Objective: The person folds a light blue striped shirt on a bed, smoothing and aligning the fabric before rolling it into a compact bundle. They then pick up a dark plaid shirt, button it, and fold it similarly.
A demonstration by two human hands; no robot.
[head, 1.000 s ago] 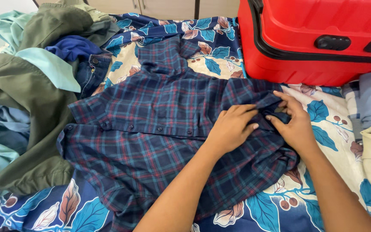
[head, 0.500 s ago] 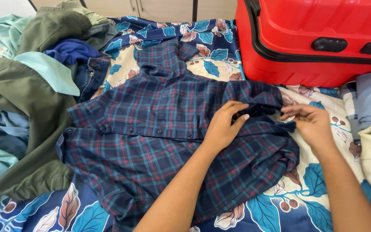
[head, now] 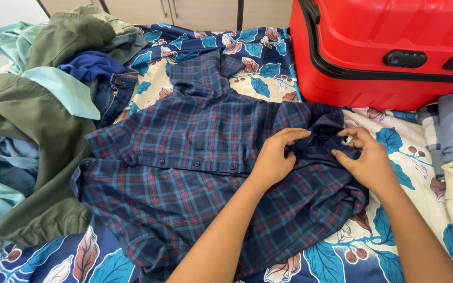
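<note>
A dark plaid shirt lies spread on the leaf-print bedsheet, its long axis running from the collar at 12 o'clock down to the hem at 6 o'clock, button placket crossing the middle. The left hand presses flat and open on the cloth. At 3 o'clock the right hand pinches a bunched fold of the shirt's side. A red suitcase stands at 1 o'clock; a heap of clothes lies at 9 o'clock.

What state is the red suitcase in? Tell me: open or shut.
Shut. The red suitcase has its two shells meeting along the dark seam, with no gap showing.
</note>
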